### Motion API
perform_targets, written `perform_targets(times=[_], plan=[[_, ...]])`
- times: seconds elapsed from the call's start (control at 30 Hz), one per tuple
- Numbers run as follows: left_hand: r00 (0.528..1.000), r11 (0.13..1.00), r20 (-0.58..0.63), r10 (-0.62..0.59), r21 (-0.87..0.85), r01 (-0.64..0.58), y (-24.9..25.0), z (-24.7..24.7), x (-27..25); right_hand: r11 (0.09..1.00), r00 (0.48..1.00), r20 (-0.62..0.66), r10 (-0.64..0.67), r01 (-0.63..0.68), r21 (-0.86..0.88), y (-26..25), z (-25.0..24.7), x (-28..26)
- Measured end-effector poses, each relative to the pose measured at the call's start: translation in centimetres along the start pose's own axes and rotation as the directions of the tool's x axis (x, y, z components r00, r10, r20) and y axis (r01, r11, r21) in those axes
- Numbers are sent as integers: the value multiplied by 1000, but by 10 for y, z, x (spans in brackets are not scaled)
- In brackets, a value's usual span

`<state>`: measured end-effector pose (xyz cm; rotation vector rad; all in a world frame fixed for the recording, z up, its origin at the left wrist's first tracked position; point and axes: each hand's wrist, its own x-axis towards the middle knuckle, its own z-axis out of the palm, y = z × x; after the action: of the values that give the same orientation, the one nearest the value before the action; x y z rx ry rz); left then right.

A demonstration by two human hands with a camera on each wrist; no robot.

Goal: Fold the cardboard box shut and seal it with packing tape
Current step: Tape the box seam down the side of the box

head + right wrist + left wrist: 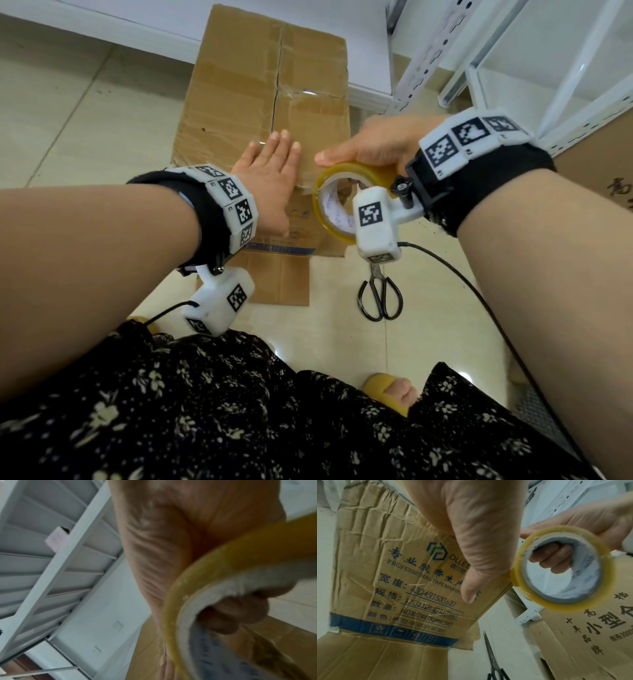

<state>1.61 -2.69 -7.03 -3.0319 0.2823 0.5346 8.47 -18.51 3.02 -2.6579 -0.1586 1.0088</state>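
Note:
A brown cardboard box point(239, 85) lies on the tiled floor, its top flaps folded together with a creased seam and some clear tape across it. My left hand point(270, 178) lies flat on the near part of the box top, fingers straight; its palm point(471, 527) fills the left wrist view. My right hand point(373, 144) grips a yellowish roll of packing tape point(342, 202) just right of the left hand, thumb on the rim and fingers through the core. The roll point(561, 568) touches the box's right edge. The right wrist view shows the roll point(223, 574) close up.
Black scissors point(378, 294) lie on the floor right of the box's lower flap point(277, 281). White metal shelving point(479, 51) stands at the right, with another printed carton point(590, 628) beside it. A black cable point(479, 294) trails from my right wrist. My foot in a yellow sandal point(394, 390) is near.

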Motion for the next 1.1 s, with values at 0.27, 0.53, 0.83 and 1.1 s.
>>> perform_targets(times=[0.27,0.53,0.83,1.1], plan=[[1000,1000,-3,-6,-26,6,1,-1,0,975,997,-53,58,-68,-210,13,1,13],[999,999,-40,15,-38,-16,1,-1,-2,986,992,52,119,-112,-123,34,7,26],[999,1000,-29,-25,-7,24,9,-3,-4,997,997,-8,76,-76,-27,42,17,37],[996,996,-20,88,-28,-89,37,-7,0,993,995,86,53,-44,-109,41,17,46]])
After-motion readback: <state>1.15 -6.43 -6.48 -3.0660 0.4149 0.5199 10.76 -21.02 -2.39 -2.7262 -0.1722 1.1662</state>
